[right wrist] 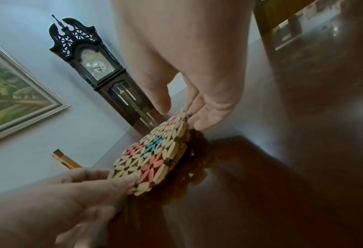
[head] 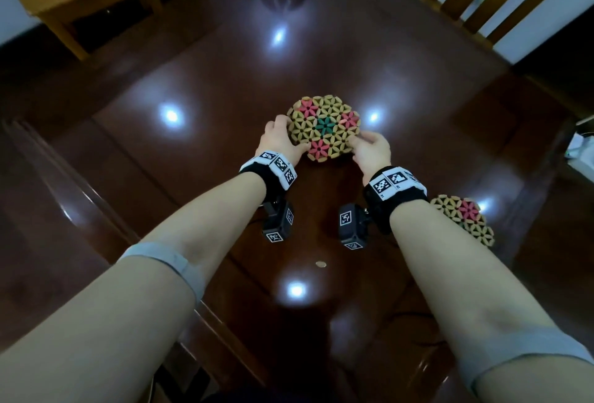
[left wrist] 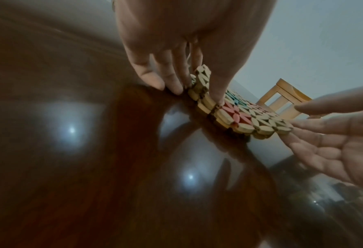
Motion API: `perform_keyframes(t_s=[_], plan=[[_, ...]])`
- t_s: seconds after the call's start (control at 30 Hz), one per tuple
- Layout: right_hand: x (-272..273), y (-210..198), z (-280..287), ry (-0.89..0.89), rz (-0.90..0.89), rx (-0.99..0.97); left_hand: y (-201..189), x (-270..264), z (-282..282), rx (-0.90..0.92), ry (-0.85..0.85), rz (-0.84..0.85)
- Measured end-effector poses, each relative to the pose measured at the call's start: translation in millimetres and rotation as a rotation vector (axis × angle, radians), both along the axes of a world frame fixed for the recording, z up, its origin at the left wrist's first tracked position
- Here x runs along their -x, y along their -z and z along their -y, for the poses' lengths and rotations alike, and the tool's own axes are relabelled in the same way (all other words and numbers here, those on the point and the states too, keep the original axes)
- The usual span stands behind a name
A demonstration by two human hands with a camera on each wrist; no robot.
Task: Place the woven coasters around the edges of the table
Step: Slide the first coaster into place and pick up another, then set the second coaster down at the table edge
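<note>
Second coaster (head: 467,221) (half-hidden) possibly under right forearm.

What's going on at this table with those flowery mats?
A person is laying out woven coasters on a dark glossy table. Both hands hold one coaster near the table's middle: the left hand pinches its left edge, the right hand its right edge. A second coaster already lies near the right edge.

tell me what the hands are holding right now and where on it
Both hold the stack of woven coasters in mid-table by opposite rims: the left hand pinches its left edge, thumb on top, and the right hand has its fingertips at the right edge.
</note>
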State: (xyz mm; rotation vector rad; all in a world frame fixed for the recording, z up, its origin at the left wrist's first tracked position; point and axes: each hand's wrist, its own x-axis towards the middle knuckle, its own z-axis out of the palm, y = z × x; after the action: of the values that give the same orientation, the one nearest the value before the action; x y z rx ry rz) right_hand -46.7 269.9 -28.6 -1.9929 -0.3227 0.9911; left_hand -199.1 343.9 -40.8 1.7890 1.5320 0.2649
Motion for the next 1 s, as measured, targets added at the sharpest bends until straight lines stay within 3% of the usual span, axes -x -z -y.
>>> perform_keyframes(t_s=[0.1,0.23,0.33,0.5,0.63,0.8,1.0], plan=[[-2,2,5,0.023,0.081,0.002,-5,-3,5,-0.089,0.024,0.006],[5,-14,21,0.002,0.101,-0.086,-17,-1,13,0.007,-0.008,0.290],[11,-32,41,-0.001,0.050,-0.130,-30,11,24,0.032,0.027,0.383],[40,-57,98,-0.091,-0.054,-0.041,-44,44,54,0.064,0.140,0.313],[74,-70,154,-0.134,-0.038,-0.034,-53,84,90,0.057,0.179,0.245],[119,-64,213,-0.128,-0.038,-0.084,-57,132,137,0.038,0.095,0.308],[162,-52,250,-0.165,-0.029,-0.030,-59,183,167,0.097,0.109,0.210]])
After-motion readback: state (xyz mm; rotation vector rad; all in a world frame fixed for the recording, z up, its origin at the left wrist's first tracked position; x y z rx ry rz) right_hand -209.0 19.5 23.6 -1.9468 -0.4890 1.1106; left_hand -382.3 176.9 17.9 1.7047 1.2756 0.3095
